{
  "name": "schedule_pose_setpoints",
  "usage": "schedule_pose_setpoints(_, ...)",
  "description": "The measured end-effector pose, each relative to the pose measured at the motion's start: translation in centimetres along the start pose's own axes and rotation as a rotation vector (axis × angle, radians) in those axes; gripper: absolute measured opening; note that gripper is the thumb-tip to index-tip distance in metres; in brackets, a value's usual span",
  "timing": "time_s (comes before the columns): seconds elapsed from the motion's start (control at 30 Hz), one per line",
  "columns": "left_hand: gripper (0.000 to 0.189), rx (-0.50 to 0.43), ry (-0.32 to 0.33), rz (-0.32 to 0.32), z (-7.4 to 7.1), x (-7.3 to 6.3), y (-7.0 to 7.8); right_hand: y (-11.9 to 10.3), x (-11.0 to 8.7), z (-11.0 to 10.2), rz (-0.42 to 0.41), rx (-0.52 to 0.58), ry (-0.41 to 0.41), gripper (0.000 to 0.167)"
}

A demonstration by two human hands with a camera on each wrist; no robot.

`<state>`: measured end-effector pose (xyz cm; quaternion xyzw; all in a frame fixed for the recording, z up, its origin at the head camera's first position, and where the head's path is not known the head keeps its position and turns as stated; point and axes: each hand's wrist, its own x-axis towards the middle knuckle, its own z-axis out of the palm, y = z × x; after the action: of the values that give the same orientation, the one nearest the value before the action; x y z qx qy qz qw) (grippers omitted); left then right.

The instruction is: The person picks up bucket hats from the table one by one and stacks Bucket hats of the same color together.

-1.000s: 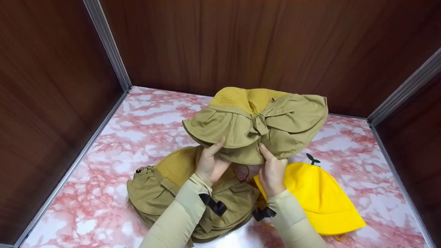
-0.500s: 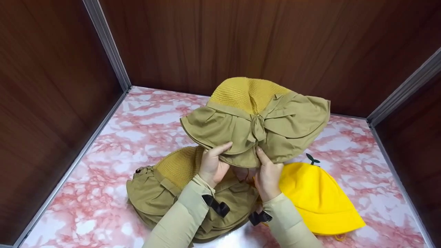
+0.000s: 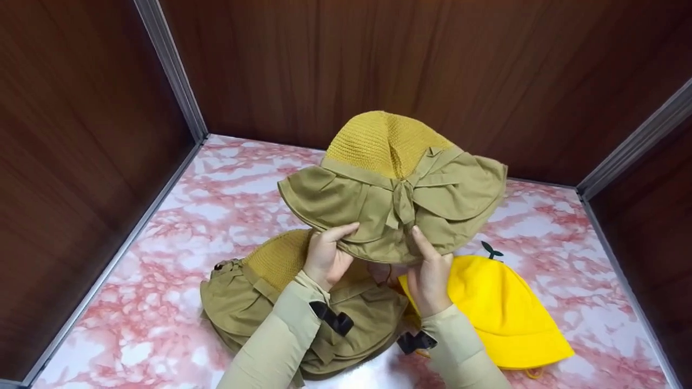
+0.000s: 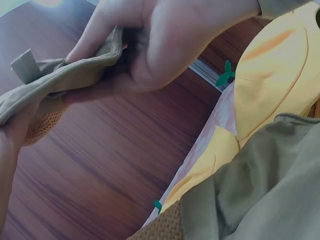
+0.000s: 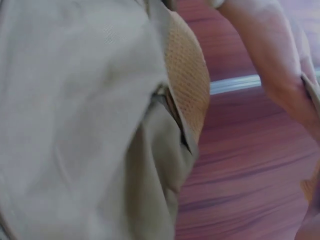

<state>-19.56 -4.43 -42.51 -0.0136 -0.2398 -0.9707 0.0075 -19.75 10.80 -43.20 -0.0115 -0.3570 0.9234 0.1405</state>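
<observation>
A sun hat [image 3: 373, 143] with a mustard knitted crown and a wide khaki cloth brim is held up in the head view, a tied bow at the front. My left hand [image 3: 326, 260] pinches the brim's near edge, thumb on top and fingers underneath. To its right, my right hand [image 3: 431, 278] grips the same edge below the bow, thumb on top. Below them lies a similar knit-and-khaki hat [image 3: 275, 262], partly covered by my left hand and sleeve. In the left wrist view, the held brim [image 4: 65, 80] appears edge-on between the hands.
A bright yellow bucket hat [image 3: 508, 313] with a green sprout [image 3: 491, 250] on top lies at the right, partly behind my right arm. The pink-and-white marbled table [image 3: 146, 270] is bounded by dark wood panels [image 3: 254, 65] with metal edge strips.
The held hat has tilted, so its knitted crown now stands higher and shows more. Both hands keep hold of the brim with small shifts. The hats on the table have stayed put.
</observation>
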Motion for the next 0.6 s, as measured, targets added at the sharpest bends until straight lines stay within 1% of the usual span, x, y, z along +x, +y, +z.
schedule_pose_setpoints(0.1,0.031,0.007,-0.009,-0.018,-0.2,0.0,0.4,-0.7,0.2,-0.2,0.069,0.024,-0.005,0.035)
schedule_pose_setpoints(0.2,0.031,0.017,-0.009,-0.028,-0.6,-0.1,1.0,-1.5,0.6,-0.6,0.181,0.021,-0.034,0.020)
schedule_pose_setpoints(0.27,0.030,0.022,-0.012,-0.039,-0.8,-0.1,1.5,-2.1,1.1,-1.0,0.269,0.014,-0.080,0.020)
schedule_pose_setpoints(0.37,0.030,0.020,-0.034,-0.066,-1.3,-0.1,2.2,-3.0,2.0,-1.5,0.366,0.017,-0.155,0.028)
schedule_pose_setpoints(0.47,0.031,0.028,-0.036,-0.096,-1.6,-0.2,2.8,-3.8,2.7,-1.9,0.402,0.065,-0.194,0.025)
schedule_pose_setpoints(0.53,0.032,0.034,-0.031,-0.110,-1.7,-0.2,3.1,-4.1,3.0,-2.1,0.410,0.085,-0.201,0.018)
schedule_pose_setpoints(0.6,0.033,0.039,-0.029,-0.121,-1.8,-0.3,3.3,-4.3,3.1,-2.3,0.413,0.078,-0.198,0.013)
